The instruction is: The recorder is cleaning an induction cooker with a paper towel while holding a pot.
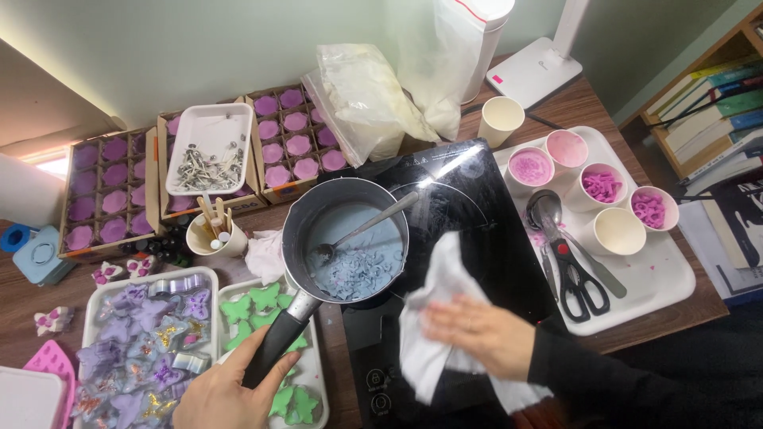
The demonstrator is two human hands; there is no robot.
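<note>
While left hand (226, 389) fingers grip the saucepan (346, 238) handle, right hand (477, 334) fingers press a white cloth (433, 318).

Clear plastic bags (373, 99) of white flakes stand behind the black cooktop (469, 230).
</note>
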